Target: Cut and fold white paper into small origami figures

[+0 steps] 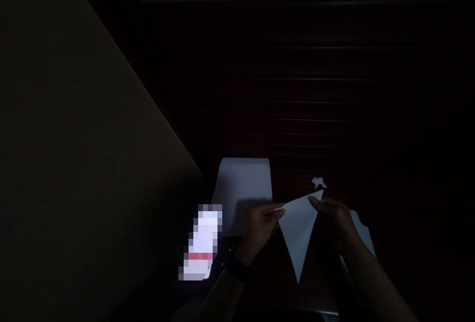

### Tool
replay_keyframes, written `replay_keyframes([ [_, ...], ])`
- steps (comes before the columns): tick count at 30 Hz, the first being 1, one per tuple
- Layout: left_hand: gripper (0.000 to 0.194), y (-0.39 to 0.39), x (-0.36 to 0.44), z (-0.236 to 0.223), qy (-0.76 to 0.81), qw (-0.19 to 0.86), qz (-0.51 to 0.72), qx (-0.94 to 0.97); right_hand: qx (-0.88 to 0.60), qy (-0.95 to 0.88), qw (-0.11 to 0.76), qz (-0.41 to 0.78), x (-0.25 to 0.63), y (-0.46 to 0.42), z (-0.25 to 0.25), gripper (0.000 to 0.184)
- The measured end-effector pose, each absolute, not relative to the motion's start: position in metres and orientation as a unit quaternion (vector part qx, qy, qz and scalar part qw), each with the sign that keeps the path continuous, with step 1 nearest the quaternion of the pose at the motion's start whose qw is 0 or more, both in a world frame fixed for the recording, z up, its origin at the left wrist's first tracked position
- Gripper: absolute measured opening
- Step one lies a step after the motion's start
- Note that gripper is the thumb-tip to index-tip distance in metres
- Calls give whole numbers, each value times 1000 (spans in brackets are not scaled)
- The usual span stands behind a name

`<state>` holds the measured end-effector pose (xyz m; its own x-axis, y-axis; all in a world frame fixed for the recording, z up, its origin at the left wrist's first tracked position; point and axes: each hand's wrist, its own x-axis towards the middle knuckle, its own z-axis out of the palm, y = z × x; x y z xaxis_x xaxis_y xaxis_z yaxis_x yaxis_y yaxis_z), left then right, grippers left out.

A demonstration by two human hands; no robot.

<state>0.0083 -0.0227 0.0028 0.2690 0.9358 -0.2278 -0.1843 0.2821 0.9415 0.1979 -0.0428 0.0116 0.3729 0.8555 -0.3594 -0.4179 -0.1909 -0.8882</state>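
A white paper triangle (pixel 300 228) hangs between the two hands, its long point turned toward the person and its two upper corners gripped. The left hand (pixel 262 222) is clamped on the triangle's left corner, thumb on top and fingers behind; a dark wristband (pixel 238 268) circles that wrist. The right hand (pixel 334 213) pinches near the triangle's right corner, thumb lying on the paper, the other fingers mostly lost in shadow.

Just beyond the triangle's right corner lie small white paper scraps (pixel 318 182). Left of the triangle, partly behind the left hand, is a white rectangular sheet (pixel 245 181) with rounded far corners. Farther left of the triangle glows a smartphone (pixel 203 238), its screen pixelated with a red band. Right of the triangle, a white paper piece (pixel 363 233) shows past the right forearm. Dark, grooved wood (pixel 315 89) stretches beyond the triangle.
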Motion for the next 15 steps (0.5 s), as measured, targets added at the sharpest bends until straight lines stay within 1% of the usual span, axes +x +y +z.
replay_keyframes([
  [3,37,-23,8,1,438,674,411,430,-533,-163,601,573,202,-42,12,23],
  [4,38,-23,8,1,438,673,410,431,-530,-162,605,572,203,-42,13,24],
  [9,38,-22,7,2,443,667,406,440,-567,-182,605,529,205,-42,21,27],
  [15,36,-22,5,5,444,674,393,441,-601,-202,603,484,218,-40,13,23],
])
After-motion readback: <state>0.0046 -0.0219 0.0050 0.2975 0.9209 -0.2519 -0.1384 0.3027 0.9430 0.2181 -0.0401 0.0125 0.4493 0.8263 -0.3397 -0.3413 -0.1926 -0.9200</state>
